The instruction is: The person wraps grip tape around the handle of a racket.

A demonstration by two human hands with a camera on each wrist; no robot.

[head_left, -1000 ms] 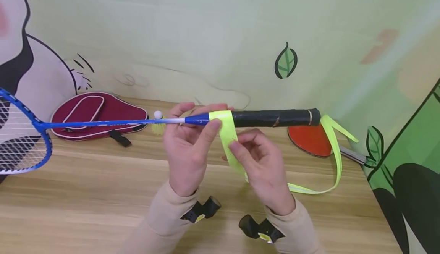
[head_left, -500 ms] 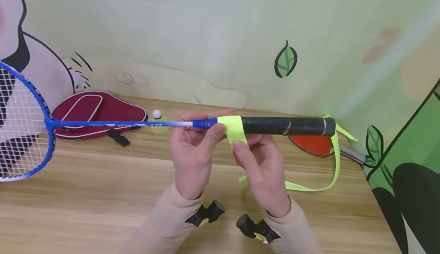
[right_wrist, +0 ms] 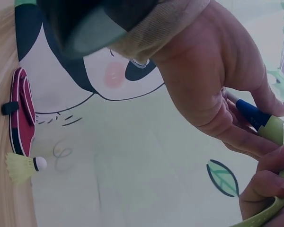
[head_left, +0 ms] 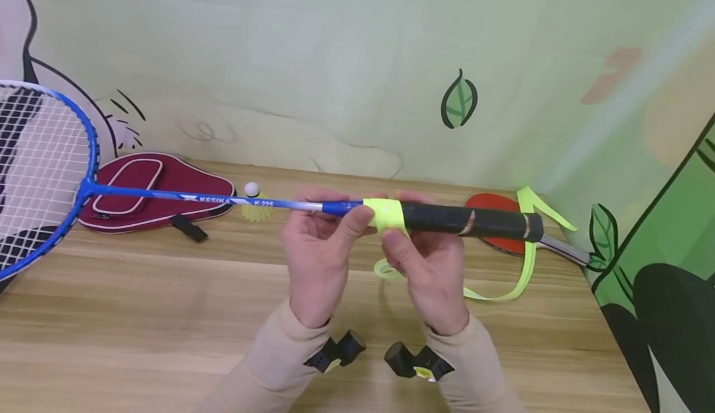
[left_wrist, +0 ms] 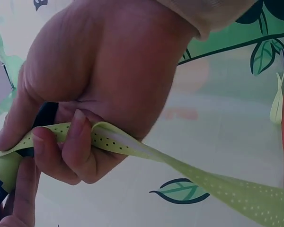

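A blue badminton racket [head_left: 167, 195] is held up level above the table, head to the left and black handle [head_left: 438, 217] to the right. Bright yellow-green overgrip tape [head_left: 384, 214] goes round the handle's front end, against the blue cone [head_left: 337, 207]. My left hand [head_left: 318, 264] supports the racket there, thumb pressing the tape's edge. Beside it, my right hand [head_left: 434, 276] pinches the tape under the handle. In the left wrist view, the perforated tape [left_wrist: 118, 143] runs through the right hand's curled fingers. The right wrist view shows the left hand [right_wrist: 213, 71] at the cone.
A maroon paddle case [head_left: 162, 199] and a yellow shuttlecock [head_left: 256, 205] lie at the back left of the wooden table [head_left: 139, 338]. A red table tennis paddle [head_left: 491, 202] lies behind the handle, with the tape's loose tail [head_left: 525, 276] near it. A printed wall rises behind.
The racket has shifted right and its head has risen. The tape, at first hanging as a strip from the handle, now lies closer round it, with the right hand nearer the handle.
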